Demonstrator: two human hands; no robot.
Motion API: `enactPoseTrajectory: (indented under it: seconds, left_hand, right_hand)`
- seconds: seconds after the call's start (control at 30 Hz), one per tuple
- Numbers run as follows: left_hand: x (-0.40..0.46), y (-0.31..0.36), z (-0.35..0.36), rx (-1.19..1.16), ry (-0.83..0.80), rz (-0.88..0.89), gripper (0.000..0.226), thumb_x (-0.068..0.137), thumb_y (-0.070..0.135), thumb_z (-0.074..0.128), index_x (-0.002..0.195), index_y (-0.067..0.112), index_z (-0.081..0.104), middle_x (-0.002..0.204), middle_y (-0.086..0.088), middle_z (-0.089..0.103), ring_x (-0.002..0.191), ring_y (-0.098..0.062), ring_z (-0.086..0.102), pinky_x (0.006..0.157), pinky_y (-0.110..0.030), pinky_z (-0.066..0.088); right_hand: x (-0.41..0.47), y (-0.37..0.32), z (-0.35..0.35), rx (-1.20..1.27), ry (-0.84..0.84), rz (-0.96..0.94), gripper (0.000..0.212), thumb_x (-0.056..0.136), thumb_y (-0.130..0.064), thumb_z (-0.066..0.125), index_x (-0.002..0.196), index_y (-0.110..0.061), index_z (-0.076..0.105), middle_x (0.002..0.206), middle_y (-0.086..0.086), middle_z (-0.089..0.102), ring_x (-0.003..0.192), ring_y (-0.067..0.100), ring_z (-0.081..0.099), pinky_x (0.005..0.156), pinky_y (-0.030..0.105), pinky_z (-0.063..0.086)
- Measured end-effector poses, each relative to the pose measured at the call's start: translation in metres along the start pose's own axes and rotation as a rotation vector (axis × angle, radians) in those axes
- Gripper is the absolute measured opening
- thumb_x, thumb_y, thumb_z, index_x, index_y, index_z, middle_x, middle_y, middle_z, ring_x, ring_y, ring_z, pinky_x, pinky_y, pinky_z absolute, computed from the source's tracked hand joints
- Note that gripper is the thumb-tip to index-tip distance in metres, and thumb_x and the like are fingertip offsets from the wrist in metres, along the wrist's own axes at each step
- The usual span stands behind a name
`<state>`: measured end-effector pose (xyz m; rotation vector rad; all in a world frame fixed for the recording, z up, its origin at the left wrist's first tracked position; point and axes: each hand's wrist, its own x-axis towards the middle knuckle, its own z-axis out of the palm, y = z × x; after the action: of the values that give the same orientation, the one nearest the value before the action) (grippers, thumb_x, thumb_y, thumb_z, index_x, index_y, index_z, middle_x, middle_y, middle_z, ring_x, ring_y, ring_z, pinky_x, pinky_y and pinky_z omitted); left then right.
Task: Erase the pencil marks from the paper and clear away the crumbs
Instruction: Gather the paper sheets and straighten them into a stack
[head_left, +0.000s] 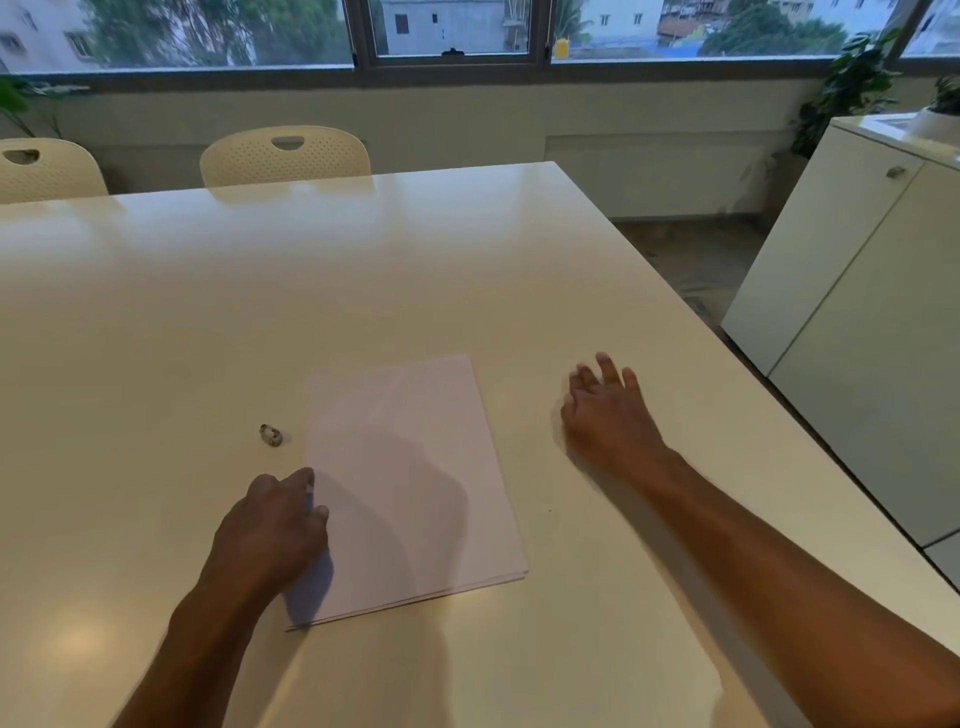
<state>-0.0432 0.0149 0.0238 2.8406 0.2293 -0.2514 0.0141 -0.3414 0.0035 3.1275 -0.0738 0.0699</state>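
The paper is laid flat near the tabletop's near edge, its left edge pressed by the left hand with loosely curled fingers. The eraser is left just beside the paper's left edge. The right hand is spread open toward the right edge, nothing held.

Glossy worktop, matt paper

The worktop has a smooth, cream, glossy finish that mirrors the window light and the chair backs. On it the paper is a thin stack of matt white sheets, flat and uncreased. The small eraser beside it looks like dull, smudged rubber. The chairs have cream plastic backs, perforated with fine holes. The cabinet shows smooth white satin panels with a small metal knob.
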Motion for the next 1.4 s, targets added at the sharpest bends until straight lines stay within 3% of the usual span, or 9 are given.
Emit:
enactPoseTrajectory:
  seconds: [0.17,0.3,0.5,0.63,0.73,0.93,1.1,1.23,1.4]
  left_hand:
    - [-0.001,-0.002,0.0,-0.016,0.007,-0.001,0.043,0.099,0.033,0.053,0.141,0.023,0.048,0.126,-0.014,0.052,0.106,-0.032,0.06,0.085,-0.036,0.046]
    - [-0.005,-0.003,0.001,-0.068,0.035,0.004,0.042,0.099,0.032,0.053,0.14,0.02,0.049,0.125,-0.014,0.053,0.108,-0.032,0.058,0.084,-0.036,0.043]
    - [-0.025,-0.024,0.005,-0.404,0.345,0.008,0.038,0.099,0.011,0.052,0.137,0.014,0.056,0.112,-0.011,0.06,0.096,-0.025,0.057,0.086,-0.036,0.042]
    - [-0.036,-0.05,0.01,-0.54,0.502,-0.031,0.034,0.098,0.002,0.049,0.128,0.013,0.062,0.11,-0.009,0.066,0.098,-0.026,0.062,0.09,-0.04,0.049]
    - [-0.044,-0.06,0.015,-0.625,0.557,-0.038,0.035,0.096,-0.003,0.048,0.123,0.013,0.064,0.106,-0.006,0.065,0.098,-0.024,0.062,0.09,-0.036,0.048]
    - [-0.059,-0.061,0.031,-0.389,0.56,0.055,0.027,0.098,0.003,0.052,0.123,0.005,0.062,0.121,-0.015,0.063,0.115,-0.031,0.054,0.102,-0.044,0.043]
    - [-0.099,-0.031,0.054,-0.367,0.571,0.406,0.031,0.093,0.007,0.051,0.119,0.002,0.068,0.124,-0.011,0.064,0.121,-0.029,0.054,0.11,-0.039,0.04]
    - [-0.123,-0.002,0.065,-0.425,0.403,0.837,0.03,0.093,0.003,0.055,0.119,0.0,0.068,0.131,-0.01,0.062,0.129,-0.027,0.054,0.107,-0.04,0.045]
    - [-0.126,0.021,0.064,-0.437,0.227,1.018,0.034,0.09,-0.006,0.055,0.123,0.0,0.064,0.13,-0.011,0.06,0.128,-0.026,0.051,0.106,-0.039,0.043]
  right_hand:
    - [-0.019,-0.023,0.005,-0.009,-0.024,-0.188,0.087,0.083,-0.04,-0.01,0.15,-0.013,0.038,0.159,0.002,0.033,0.151,0.025,0.013,0.12,0.047,0.011]
    - [-0.01,-0.004,-0.001,0.04,0.031,-0.006,0.079,0.086,-0.038,0.0,0.146,-0.01,0.044,0.155,0.004,0.039,0.149,0.025,0.017,0.117,0.046,0.014]
    - [-0.084,-0.037,0.004,0.124,0.0,-0.256,0.076,0.093,-0.047,0.005,0.153,-0.01,0.032,0.161,0.004,0.027,0.152,0.026,0.011,0.12,0.046,0.01]
    - [-0.069,-0.003,0.017,0.057,0.029,-0.088,0.075,0.093,-0.049,0.014,0.148,-0.005,0.04,0.155,0.012,0.038,0.148,0.034,0.023,0.116,0.053,0.021]
    - [-0.061,0.01,0.006,0.116,0.047,0.027,0.078,0.09,-0.048,0.01,0.149,-0.005,0.036,0.157,0.013,0.035,0.148,0.033,0.019,0.116,0.052,0.02]
    - [-0.107,-0.026,0.017,0.103,0.038,-0.206,0.075,0.095,-0.054,0.023,0.149,-0.005,0.04,0.156,0.012,0.037,0.147,0.034,0.025,0.116,0.054,0.024]
    - [-0.079,0.006,0.014,0.136,0.09,0.047,0.075,0.091,-0.049,0.019,0.147,-0.003,0.04,0.153,0.017,0.04,0.146,0.035,0.022,0.115,0.054,0.025]
    - [-0.099,-0.004,0.011,0.232,0.12,-0.048,0.078,0.091,-0.056,0.026,0.15,-0.005,0.036,0.157,0.011,0.034,0.15,0.026,0.014,0.121,0.048,0.014]
    - [-0.093,0.002,0.016,0.149,0.085,-0.076,0.09,0.087,-0.069,0.025,0.152,-0.007,0.033,0.16,0.009,0.028,0.151,0.026,0.011,0.12,0.046,0.01]
